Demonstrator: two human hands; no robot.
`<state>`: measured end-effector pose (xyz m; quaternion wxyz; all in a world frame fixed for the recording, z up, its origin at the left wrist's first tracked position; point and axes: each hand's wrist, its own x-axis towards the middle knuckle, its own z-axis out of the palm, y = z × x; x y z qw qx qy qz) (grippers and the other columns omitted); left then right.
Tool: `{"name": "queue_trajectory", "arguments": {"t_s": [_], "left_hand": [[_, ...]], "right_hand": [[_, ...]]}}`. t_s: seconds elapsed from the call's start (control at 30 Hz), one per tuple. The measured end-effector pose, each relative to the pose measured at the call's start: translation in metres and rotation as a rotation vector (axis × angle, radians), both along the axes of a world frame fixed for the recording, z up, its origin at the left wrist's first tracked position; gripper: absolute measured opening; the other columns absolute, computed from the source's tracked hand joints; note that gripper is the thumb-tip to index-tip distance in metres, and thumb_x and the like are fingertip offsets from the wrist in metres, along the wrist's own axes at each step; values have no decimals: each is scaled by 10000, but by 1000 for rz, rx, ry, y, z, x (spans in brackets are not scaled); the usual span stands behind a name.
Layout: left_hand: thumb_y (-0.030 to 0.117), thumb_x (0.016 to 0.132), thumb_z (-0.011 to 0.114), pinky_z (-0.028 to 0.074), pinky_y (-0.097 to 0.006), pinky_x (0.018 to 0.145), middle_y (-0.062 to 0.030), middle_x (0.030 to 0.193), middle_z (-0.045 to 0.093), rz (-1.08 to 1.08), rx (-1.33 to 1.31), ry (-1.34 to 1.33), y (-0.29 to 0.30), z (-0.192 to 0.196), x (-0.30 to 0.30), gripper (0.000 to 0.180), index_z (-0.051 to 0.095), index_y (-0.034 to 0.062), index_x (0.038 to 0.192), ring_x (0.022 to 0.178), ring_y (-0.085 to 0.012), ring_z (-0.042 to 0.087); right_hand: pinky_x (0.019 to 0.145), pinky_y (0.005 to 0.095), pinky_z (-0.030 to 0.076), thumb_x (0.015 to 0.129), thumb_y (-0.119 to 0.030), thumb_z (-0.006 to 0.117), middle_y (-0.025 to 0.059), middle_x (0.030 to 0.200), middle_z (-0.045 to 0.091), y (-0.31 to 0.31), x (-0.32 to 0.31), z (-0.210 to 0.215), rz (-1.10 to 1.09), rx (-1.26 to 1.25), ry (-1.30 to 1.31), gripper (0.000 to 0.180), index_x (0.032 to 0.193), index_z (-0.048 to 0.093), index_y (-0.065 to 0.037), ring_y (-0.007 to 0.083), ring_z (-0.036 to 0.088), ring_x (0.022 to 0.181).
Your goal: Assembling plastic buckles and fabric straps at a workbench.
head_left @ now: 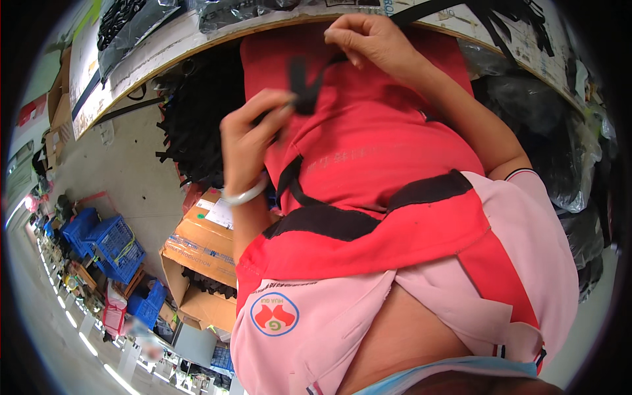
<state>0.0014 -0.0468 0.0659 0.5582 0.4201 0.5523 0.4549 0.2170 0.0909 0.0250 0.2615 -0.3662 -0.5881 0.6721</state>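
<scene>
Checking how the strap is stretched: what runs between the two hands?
In the head view, a black strap spans from the left hand up to the right hand, in front of the red apron.

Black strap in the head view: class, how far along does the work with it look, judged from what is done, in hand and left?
Done: a pile of black straps lies under the bench edge, though finished or not cannot be told. In hand: the left hand and right hand pinch one black strap between them. Left: the cardboard box holds more black pieces.
</scene>
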Motion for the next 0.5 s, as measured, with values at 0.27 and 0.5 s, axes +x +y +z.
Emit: {"name": "queue_trajectory", "arguments": {"t_s": [0.27, 0.5], "left_hand": [[160, 964, 550, 538, -276, 699, -124, 1097, 618, 923, 16, -37, -90, -30, -138, 313, 526, 12, 1239, 858, -193, 629], [65, 935, 571, 556, -268, 750, -184, 1081, 623, 485, -49, -328, -33, -72, -49, 368, 470, -23, 1278, 856, -189, 654]], "right_hand": [[983, 331, 415, 835, -131, 667, 42, 1270, 558, 49, 102, 3, 22, 1147, -738, 360, 1193, 632, -149, 246, 497, 1184], [808, 245, 483, 894, -46, 595, 44, 1018, 661, 35, 73, 39, -68, 1133, -440, 242, 1115, 676, -103, 175, 618, 925]]}}
